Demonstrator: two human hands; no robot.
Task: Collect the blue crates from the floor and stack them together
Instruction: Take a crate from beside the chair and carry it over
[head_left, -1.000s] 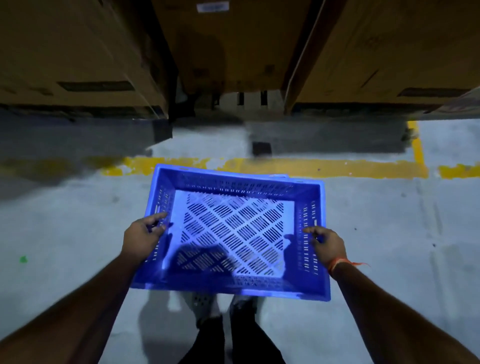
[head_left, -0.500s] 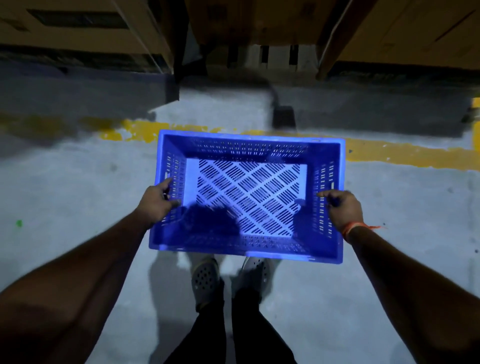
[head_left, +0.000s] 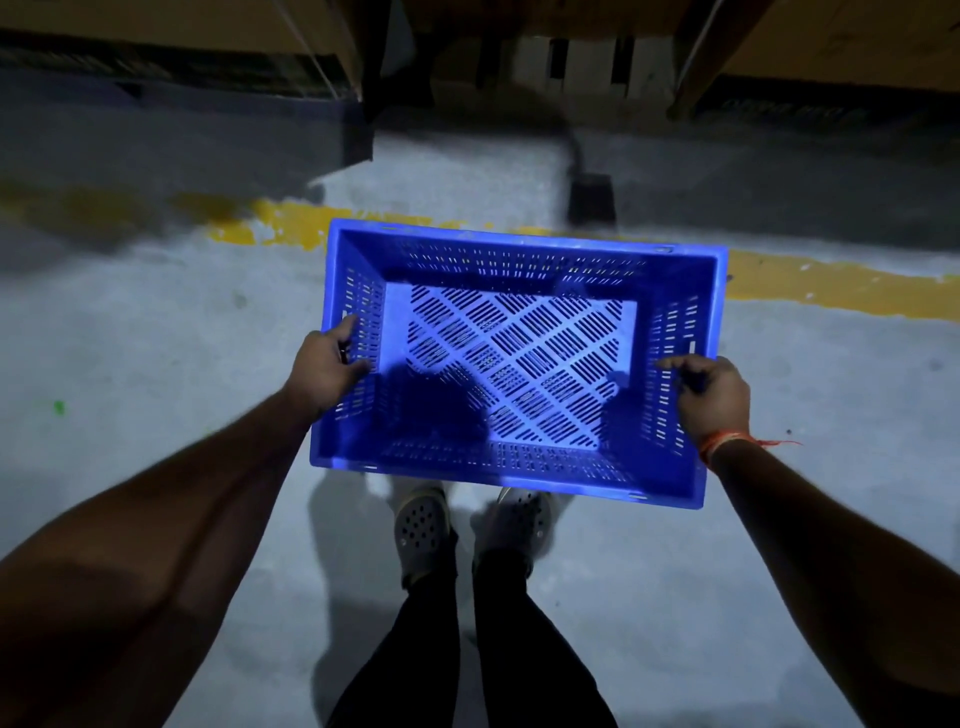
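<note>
At centre frame, the fingers (head_left: 347, 327) of the left hand (head_left: 324, 371) are curled over the rim of the left short wall of a blue crate (head_left: 514, 364), with the thumb hooked inside against the slotted wall. At centre right, the right hand (head_left: 714, 397) is wrapped round the rim of the opposite short wall in the same way, thumb inside, a red thread tied at the wrist. Both grips are closed firmly on the crate, and nothing else is held.

The crate is carried level and open side up, clear of the floor (head_left: 156, 374), just above and ahead of a pair of grey perforated clogs (head_left: 423, 530) seen at lower centre. It is empty, and its slatted bottom can be seen through. A yellow painted line (head_left: 831, 283) crosses the floor behind it, and dark wooden pallets (head_left: 571, 57) fill the top of the frame.

The step in hand is judged to be the carrying of one collected crate. No other crate and no stack can be seen, so a stack must be found next; the crate would then be squared over it and lowered rim to rim, with both holds kept until it is seated.
</note>
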